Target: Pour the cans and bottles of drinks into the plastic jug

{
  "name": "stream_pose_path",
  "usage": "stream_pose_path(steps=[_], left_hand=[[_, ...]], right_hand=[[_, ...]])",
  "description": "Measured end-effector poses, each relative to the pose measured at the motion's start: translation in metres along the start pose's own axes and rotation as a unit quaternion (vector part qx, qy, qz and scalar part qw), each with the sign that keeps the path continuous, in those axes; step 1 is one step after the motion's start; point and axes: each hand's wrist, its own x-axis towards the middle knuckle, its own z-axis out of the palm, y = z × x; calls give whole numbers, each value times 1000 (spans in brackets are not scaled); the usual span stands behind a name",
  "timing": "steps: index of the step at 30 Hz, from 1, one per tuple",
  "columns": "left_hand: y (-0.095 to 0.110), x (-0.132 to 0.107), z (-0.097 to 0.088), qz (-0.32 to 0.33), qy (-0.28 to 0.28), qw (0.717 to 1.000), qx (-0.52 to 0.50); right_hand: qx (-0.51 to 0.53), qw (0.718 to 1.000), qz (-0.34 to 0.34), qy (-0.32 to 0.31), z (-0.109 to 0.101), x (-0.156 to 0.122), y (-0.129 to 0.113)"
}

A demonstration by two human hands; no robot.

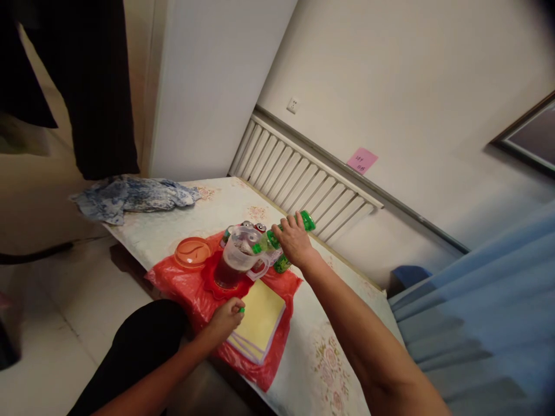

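My right hand (292, 238) is wrapped round a green plastic bottle (307, 221), tipped so its mouth is at the rim of a clear plastic pitcher (240, 254). Dark, foamy liquid fills part of the pitcher, which stands on a red scalloped dish (212, 284). Closed near the dish, my left hand (228, 318) pinches a small green bottle cap (241, 310). Below the pitcher lie yellow sheets or cloths (264, 312) on a red plastic bag (284, 346). Several drink cans, including a green can (282, 264) and a red-topped can (261, 227), stand behind the pitcher, partly hidden.
An orange round lid (193, 252) lies left of the pitcher. A blue-and-white cloth (139, 196) rests at the far left of the flowered tablecloth (333, 370). Behind the table are a white radiator (299, 173) and wall; a blue curtain (477, 312) hangs at right.
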Motion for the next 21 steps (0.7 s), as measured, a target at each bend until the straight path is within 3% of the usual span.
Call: stream_pose_path(steps=[8,14,17,21], left_hand=[[10,-2,2,18,3,1000,-12],[32,-8,1,22,11,999,-19],[40,-11,2,16,18,1000,-16],[50,-15,2,23,21,999,-15]], right_hand=[[78,992,83,-50,11,-13,-2],[205,956,188,-93,34,-32,-7],[314,917,237,-67,46,-50,-16],[528,804,272,41,62,-89,-42]])
